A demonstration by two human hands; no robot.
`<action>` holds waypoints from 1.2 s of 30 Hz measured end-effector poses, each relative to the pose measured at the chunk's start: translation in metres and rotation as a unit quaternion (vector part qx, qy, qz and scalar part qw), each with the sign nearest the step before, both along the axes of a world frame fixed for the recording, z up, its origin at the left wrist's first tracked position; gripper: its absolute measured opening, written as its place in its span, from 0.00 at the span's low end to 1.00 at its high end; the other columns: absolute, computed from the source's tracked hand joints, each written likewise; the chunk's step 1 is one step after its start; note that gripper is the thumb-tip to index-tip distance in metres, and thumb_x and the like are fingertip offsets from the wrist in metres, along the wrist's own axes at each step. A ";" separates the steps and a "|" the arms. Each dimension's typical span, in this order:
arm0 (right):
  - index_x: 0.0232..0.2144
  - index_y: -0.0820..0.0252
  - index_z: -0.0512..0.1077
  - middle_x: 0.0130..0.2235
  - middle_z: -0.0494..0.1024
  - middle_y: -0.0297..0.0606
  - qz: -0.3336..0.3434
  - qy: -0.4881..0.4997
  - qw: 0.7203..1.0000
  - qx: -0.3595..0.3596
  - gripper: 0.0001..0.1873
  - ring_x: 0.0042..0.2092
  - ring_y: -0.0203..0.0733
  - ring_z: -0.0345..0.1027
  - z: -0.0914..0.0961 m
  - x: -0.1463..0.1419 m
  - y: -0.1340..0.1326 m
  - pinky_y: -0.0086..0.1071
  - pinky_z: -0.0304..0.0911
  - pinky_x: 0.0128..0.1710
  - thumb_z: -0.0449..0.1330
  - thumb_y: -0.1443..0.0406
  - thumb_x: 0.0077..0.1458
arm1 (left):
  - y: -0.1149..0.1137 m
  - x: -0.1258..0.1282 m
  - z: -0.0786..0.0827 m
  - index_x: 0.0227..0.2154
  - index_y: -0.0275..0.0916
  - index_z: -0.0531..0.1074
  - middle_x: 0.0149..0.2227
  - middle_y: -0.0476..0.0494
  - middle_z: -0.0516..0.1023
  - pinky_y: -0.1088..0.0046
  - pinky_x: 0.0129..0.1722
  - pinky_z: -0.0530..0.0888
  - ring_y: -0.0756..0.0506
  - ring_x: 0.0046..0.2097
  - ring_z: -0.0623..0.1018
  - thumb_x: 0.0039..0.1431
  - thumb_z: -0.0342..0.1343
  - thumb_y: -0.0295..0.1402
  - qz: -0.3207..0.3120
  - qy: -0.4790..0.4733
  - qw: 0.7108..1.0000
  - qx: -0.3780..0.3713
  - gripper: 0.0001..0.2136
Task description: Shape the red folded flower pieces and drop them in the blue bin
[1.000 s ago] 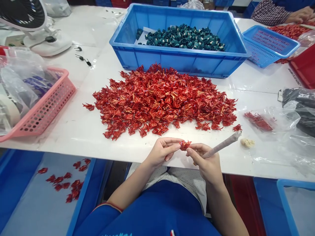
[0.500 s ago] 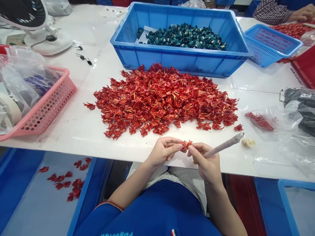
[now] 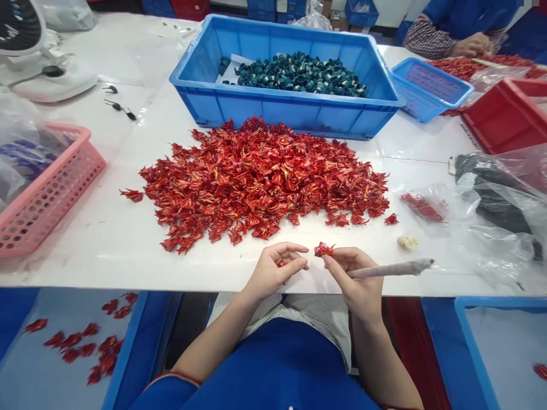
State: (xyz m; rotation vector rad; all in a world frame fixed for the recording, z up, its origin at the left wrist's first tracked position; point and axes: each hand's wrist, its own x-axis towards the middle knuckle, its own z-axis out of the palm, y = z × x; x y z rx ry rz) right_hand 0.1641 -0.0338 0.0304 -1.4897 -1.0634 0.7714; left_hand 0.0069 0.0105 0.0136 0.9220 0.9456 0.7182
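Note:
My right hand point(image 3: 361, 279) pinches a red flower-like piece point(image 3: 323, 249) with pointed tips and pale-blue marks between thumb and forefinger. Also lodged in that hand is a slim stick wrapped in whitish material point(image 3: 393, 269), its dark tip pointing right. Left of it, my left hand point(image 3: 277, 267) is apart from the pinched piece. Its forefinger and thumb are separated, while the other fingers curl around a small red bit point(image 3: 281, 263), mostly hidden. Just beyond both hands lies a wide heap of similar red pieces point(image 3: 265, 176) on the white table point(image 3: 115, 250).
Behind the heap stands a blue bin point(image 3: 290, 105) with dark green rings point(image 3: 299, 74). A pink basket point(image 3: 55, 193) is at left; a pale lump point(image 3: 407, 243) and plastic bags point(image 3: 491, 239) at right. Below left, a blue tray point(image 3: 115, 364) holds red pieces. Another person's hands point(image 3: 474, 44) are at far right.
My left hand has let go of the red piece and moved slightly left; my right hand keeps it. The wrapped stick has tilted flatter. The view has swung to the right.

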 end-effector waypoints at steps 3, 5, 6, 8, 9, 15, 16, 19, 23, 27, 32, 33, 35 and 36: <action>0.26 0.60 0.74 0.19 0.72 0.31 -0.175 -0.112 0.976 0.059 0.11 0.19 0.34 0.63 0.010 0.030 0.015 0.29 0.61 0.20 0.69 0.60 0.45 | 0.000 0.000 -0.001 0.37 0.33 0.75 0.25 0.47 0.78 0.80 0.15 0.58 0.58 0.16 0.59 0.46 0.66 0.46 0.004 -0.001 1.000 0.008 0.21; 0.27 0.61 0.74 0.22 0.74 0.34 -0.330 -0.174 0.922 0.105 0.12 0.23 0.38 0.68 0.018 0.060 0.029 0.33 0.65 0.24 0.70 0.60 0.44 | 0.000 0.000 -0.001 0.37 0.34 0.75 0.25 0.48 0.77 0.80 0.15 0.57 0.59 0.15 0.58 0.47 0.65 0.46 0.003 0.000 1.000 0.013 0.20; 0.29 0.62 0.74 0.27 0.77 0.38 -0.370 -0.182 0.903 0.119 0.12 0.27 0.42 0.72 0.022 0.075 0.036 0.35 0.68 0.26 0.69 0.60 0.44 | 0.000 0.000 -0.001 0.37 0.34 0.75 0.25 0.48 0.77 0.80 0.15 0.57 0.59 0.15 0.58 0.48 0.65 0.46 0.002 0.001 1.000 0.015 0.20; 0.38 0.63 0.74 0.38 0.80 0.47 -0.395 -0.180 0.889 0.147 0.16 0.39 0.51 0.77 0.028 0.103 0.047 0.38 0.72 0.32 0.66 0.61 0.47 | 0.000 0.000 -0.001 0.37 0.34 0.74 0.25 0.48 0.76 0.80 0.15 0.57 0.59 0.16 0.59 0.48 0.64 0.45 0.000 0.001 1.000 0.017 0.20; 0.43 0.65 0.73 0.42 0.79 0.50 -0.395 -0.176 0.890 0.147 0.19 0.43 0.53 0.77 0.028 0.114 0.051 0.40 0.73 0.35 0.65 0.62 0.48 | 0.000 0.000 -0.001 0.37 0.34 0.74 0.24 0.48 0.76 0.80 0.16 0.57 0.58 0.16 0.59 0.48 0.64 0.45 0.000 0.001 1.000 0.017 0.20; 0.34 0.64 0.76 0.35 0.81 0.48 -0.329 -0.230 0.916 0.017 0.15 0.39 0.55 0.77 0.005 0.136 0.056 0.47 0.71 0.41 0.63 0.58 0.47 | 0.000 0.000 -0.003 0.36 0.33 0.74 0.24 0.49 0.76 0.79 0.16 0.57 0.58 0.15 0.59 0.48 0.64 0.45 -0.005 -0.001 1.000 0.015 0.19; 0.31 0.63 0.77 0.32 0.81 0.47 -0.311 -0.247 0.917 -0.021 0.14 0.37 0.54 0.76 0.001 0.134 0.056 0.47 0.70 0.41 0.63 0.58 0.45 | 0.000 0.000 -0.003 0.36 0.33 0.74 0.24 0.49 0.76 0.79 0.16 0.57 0.58 0.15 0.59 0.48 0.64 0.45 -0.005 0.000 1.000 0.015 0.19; 0.33 0.63 0.78 0.32 0.81 0.46 -0.239 -0.316 0.910 -0.123 0.14 0.36 0.53 0.74 -0.008 0.126 0.058 0.46 0.68 0.43 0.60 0.59 0.47 | 0.000 0.000 -0.002 0.35 0.33 0.74 0.24 0.48 0.76 0.80 0.16 0.56 0.58 0.16 0.59 0.48 0.64 0.46 -0.009 0.006 1.000 0.013 0.20; 0.45 0.67 0.76 0.40 0.80 0.52 -0.155 -0.430 0.869 -0.189 0.21 0.43 0.55 0.74 -0.012 0.115 0.064 0.43 0.66 0.44 0.55 0.64 0.51 | 0.000 0.001 0.000 0.35 0.34 0.74 0.25 0.48 0.76 0.80 0.16 0.57 0.58 0.16 0.59 0.48 0.64 0.46 -0.014 0.014 1.000 0.013 0.19; 0.50 0.66 0.74 0.44 0.80 0.53 -0.151 -0.474 0.841 -0.212 0.24 0.44 0.57 0.73 -0.012 0.116 0.066 0.43 0.65 0.43 0.54 0.64 0.51 | -0.001 0.000 0.001 0.34 0.34 0.74 0.26 0.47 0.76 0.79 0.16 0.58 0.58 0.16 0.60 0.48 0.63 0.46 -0.014 0.022 1.000 0.013 0.18; 0.44 0.64 0.77 0.39 0.81 0.50 -0.217 -0.433 0.859 -0.166 0.21 0.41 0.55 0.73 -0.005 0.128 0.054 0.44 0.65 0.43 0.56 0.60 0.51 | -0.001 -0.001 0.002 0.33 0.35 0.74 0.25 0.47 0.76 0.79 0.16 0.58 0.57 0.17 0.60 0.47 0.64 0.46 -0.015 0.030 0.999 0.009 0.18; 0.41 0.64 0.77 0.37 0.81 0.49 -0.222 -0.422 0.865 -0.155 0.20 0.39 0.54 0.73 -0.003 0.130 0.051 0.44 0.65 0.42 0.56 0.59 0.50 | -0.001 -0.001 0.002 0.33 0.35 0.74 0.25 0.47 0.76 0.79 0.16 0.58 0.57 0.17 0.60 0.47 0.64 0.46 -0.015 0.031 0.999 0.007 0.18; 0.37 0.62 0.78 0.33 0.80 0.46 -0.203 -0.405 0.880 -0.142 0.18 0.35 0.52 0.72 -0.002 0.133 0.043 0.41 0.65 0.39 0.56 0.57 0.50 | 0.000 -0.001 0.002 0.33 0.34 0.74 0.25 0.46 0.76 0.79 0.16 0.57 0.57 0.17 0.60 0.47 0.64 0.46 -0.014 0.033 0.999 0.004 0.18; 0.36 0.61 0.79 0.31 0.80 0.45 -0.184 -0.400 0.886 -0.144 0.18 0.34 0.51 0.72 -0.003 0.135 0.040 0.40 0.65 0.38 0.56 0.57 0.51 | 0.000 -0.001 0.002 0.33 0.34 0.74 0.25 0.46 0.77 0.79 0.16 0.57 0.57 0.17 0.61 0.47 0.64 0.46 -0.013 0.034 0.999 0.003 0.19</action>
